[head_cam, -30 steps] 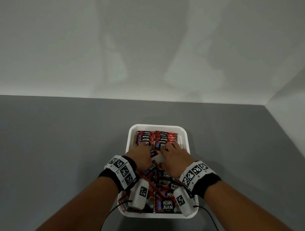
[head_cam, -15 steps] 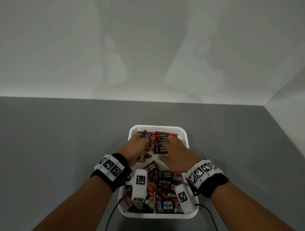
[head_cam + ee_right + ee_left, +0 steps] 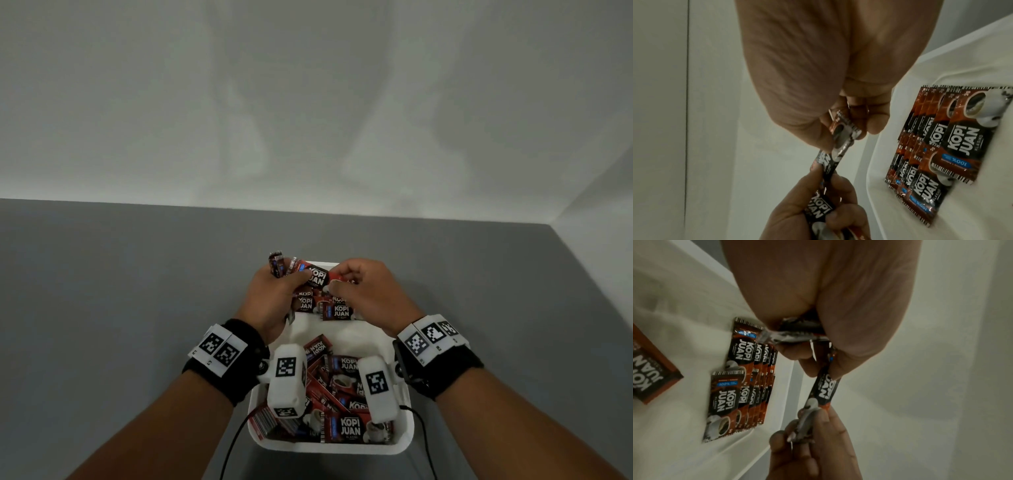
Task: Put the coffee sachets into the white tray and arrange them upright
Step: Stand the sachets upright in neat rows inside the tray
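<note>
head view: both hands [image 3: 274,294] [image 3: 371,296], perhaps raised, pinch one sachet [image 3: 317,275].

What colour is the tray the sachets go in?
White tray, clearest in the head view.

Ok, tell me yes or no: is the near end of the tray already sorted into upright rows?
No, the sachets at the near end of the white tray lie in a loose heap.

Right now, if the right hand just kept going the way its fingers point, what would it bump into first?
The right hand points leftward and pinches a sachet the left hand also grips. Going straight on, it would probably meet that hand's fingers first; depth is hard to judge.
</note>
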`<state>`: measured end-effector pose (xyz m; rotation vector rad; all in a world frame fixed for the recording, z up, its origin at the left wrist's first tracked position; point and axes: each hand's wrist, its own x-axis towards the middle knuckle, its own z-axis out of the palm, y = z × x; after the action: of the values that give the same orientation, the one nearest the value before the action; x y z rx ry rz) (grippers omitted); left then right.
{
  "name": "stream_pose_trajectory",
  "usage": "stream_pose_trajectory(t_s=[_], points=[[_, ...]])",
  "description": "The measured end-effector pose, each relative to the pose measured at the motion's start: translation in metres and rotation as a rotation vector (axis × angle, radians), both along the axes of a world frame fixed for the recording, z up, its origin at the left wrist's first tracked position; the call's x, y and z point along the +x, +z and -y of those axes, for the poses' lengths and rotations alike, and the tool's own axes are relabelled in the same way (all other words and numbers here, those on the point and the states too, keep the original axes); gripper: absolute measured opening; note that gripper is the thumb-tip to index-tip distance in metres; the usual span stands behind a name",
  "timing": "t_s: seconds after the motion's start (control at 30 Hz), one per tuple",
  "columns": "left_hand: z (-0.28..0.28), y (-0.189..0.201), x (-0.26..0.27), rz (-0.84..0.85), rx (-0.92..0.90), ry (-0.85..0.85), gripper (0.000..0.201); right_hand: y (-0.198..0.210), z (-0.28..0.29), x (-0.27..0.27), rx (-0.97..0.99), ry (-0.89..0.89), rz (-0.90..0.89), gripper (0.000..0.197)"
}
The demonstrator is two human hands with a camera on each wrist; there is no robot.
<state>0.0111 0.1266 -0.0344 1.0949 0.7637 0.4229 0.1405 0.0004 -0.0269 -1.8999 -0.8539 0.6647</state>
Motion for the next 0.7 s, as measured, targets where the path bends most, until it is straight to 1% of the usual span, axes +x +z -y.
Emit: stream_pose_trajectory(t_s=[0.07, 0.13, 0.2, 0.3, 0.37, 0.4, 0.47, 0.53, 0.63, 0.7], points=[[0.001, -0.001, -0.004, -0.033, 0.018, 0.003, 0.008, -0.001, -0.003, 0.001, -0.035, 0.008, 0.072, 0.007], [-0.001, -0.007, -0.005, -0.074, 0.04, 0.031, 0.013, -0.002, -0.005, 0.003, -0.082, 0.023, 0.127, 0.006], [-0.005, -0.008, -0.009, -0.123, 0.06, 0.091, 0.015, -0.006, -0.006, 0.008, -0.148, 0.042, 0.141, 0.008], [-0.014, -0.009, -0.016, -0.201, 0.04, 0.164, 0.013, -0.018, -0.01, 0.011, -0.315, 0.105, 0.201, 0.01], [-0.015, -0.008, -0.018, -0.223, 0.013, 0.171, 0.023, -0.029, -0.016, 0.007, -0.411, 0.152, 0.244, 0.014], [-0.015, -0.008, -0.019, -0.223, -0.008, 0.171, 0.029, -0.034, -0.02, 0.004, -0.439, 0.171, 0.248, 0.013], [-0.012, -0.005, -0.019, -0.224, -0.034, 0.177, 0.038, -0.043, -0.029, -0.001, -0.465, 0.199, 0.266, 0.007], [-0.01, -0.003, -0.019, -0.231, -0.049, 0.171, 0.04, -0.051, -0.036, -0.002, -0.478, 0.205, 0.306, 0.005], [-0.007, -0.002, -0.022, -0.226, -0.062, 0.147, 0.035, -0.057, -0.04, -0.002, -0.481, 0.21, 0.423, 0.006], [-0.006, -0.002, -0.022, -0.216, -0.066, 0.133, 0.03, -0.061, -0.042, -0.002, -0.481, 0.213, 0.469, 0.009]])
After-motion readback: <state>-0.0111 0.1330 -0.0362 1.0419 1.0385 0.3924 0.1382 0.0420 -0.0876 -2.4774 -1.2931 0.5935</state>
